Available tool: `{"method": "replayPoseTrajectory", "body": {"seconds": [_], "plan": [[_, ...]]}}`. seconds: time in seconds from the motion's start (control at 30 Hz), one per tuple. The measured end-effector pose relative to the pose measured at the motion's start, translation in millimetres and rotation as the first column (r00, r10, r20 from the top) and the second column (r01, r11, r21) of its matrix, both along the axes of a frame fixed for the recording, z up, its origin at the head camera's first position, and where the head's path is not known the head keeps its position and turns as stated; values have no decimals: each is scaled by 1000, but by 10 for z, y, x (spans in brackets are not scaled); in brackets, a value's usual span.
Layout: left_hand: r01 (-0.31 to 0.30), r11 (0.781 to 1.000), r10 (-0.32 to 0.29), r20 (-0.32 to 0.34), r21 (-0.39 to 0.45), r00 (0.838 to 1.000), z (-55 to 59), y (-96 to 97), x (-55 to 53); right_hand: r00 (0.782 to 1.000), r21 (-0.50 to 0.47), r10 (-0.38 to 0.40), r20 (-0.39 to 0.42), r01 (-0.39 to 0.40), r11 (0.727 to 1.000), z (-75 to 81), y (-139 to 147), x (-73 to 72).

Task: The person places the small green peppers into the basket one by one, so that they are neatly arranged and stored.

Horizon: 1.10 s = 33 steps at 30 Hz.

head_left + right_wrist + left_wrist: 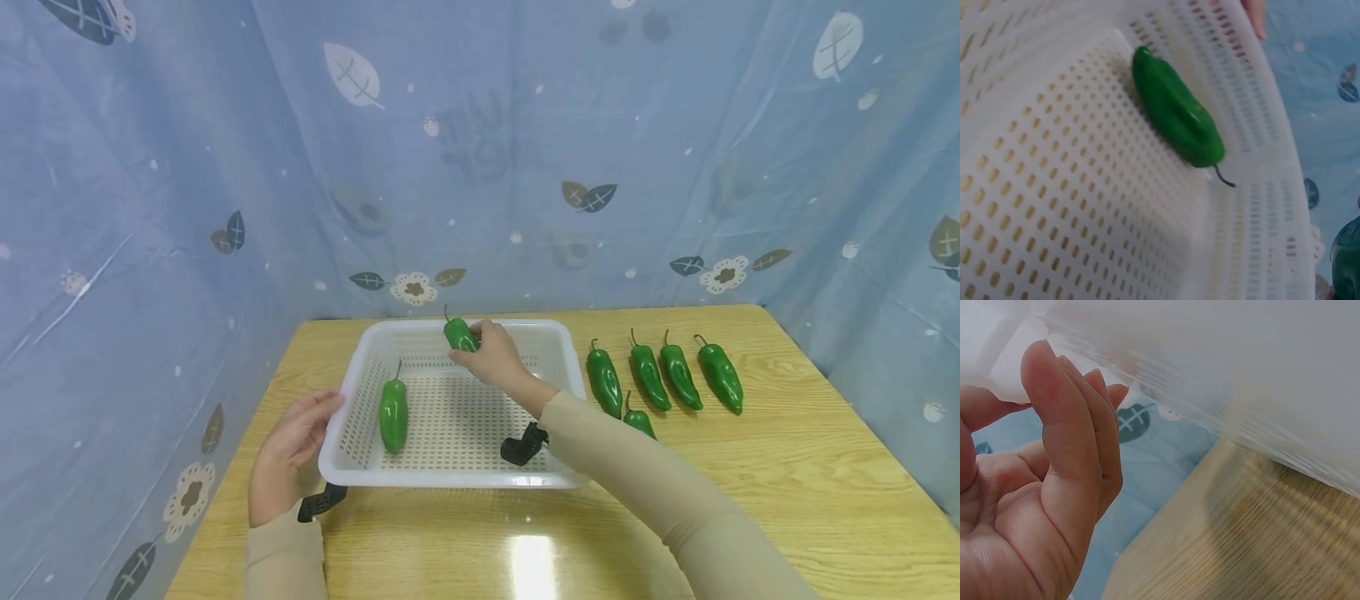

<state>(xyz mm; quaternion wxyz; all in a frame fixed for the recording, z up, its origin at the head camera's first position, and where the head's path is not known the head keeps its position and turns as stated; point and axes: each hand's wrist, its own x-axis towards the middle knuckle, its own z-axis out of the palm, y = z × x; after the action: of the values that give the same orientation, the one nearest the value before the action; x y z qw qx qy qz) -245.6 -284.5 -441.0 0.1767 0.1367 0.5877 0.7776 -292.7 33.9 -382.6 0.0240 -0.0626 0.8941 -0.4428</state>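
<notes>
A green chili pepper (pixel 460 334) with its stem pointing up is held between the thumb and fingers of my right hand (pixel 491 357), over the far side of a white plastic basket (pixel 450 479). Only part of this pepper shows at the right wrist view's lower right edge. Another green pepper (pixel 1175 112) lies inside the basket along its left side, stem toward the far wall. My left hand (pixel 296 429) grips the basket's left rim with thumb and fingertips; in the left wrist view its fingers (pixel 1063 425) stand up against the outer wall.
Several green peppers (pixel 649 377) lie to the right of the basket on the wooden table (pixel 817 483), one partly covered by the right sleeve (pixel 637 471). A blue patterned curtain (pixel 487 167) hangs around the back and sides. A black wrist mount (pixel 523 444) sits at each sleeve.
</notes>
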Motion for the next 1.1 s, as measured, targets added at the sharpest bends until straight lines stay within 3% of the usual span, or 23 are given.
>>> {"method": "replayPoseTrajectory", "body": {"seconds": [0.27, 0.57, 0.8, 1.1], "plan": [[9, 999, -9, 1, 54, 1000, -12, 10, 11, 999, 84, 42, -8, -41, 996, -109, -170, 21], [-25, 1000, 25, 8, -11, 1000, -23, 13, -1, 994, 168, 111, 15, -112, 979, -219, -280, 28], [-42, 998, 43, 10, -38, 999, -19, 10, -14, 983, 212, 165, 83, -179, 961, -284, -385, 39], [-61, 998, 61, 12, -31, 998, -10, 23, 0, 970, 269, 209, 121, -235, 934, -404, -508, 38]]}}
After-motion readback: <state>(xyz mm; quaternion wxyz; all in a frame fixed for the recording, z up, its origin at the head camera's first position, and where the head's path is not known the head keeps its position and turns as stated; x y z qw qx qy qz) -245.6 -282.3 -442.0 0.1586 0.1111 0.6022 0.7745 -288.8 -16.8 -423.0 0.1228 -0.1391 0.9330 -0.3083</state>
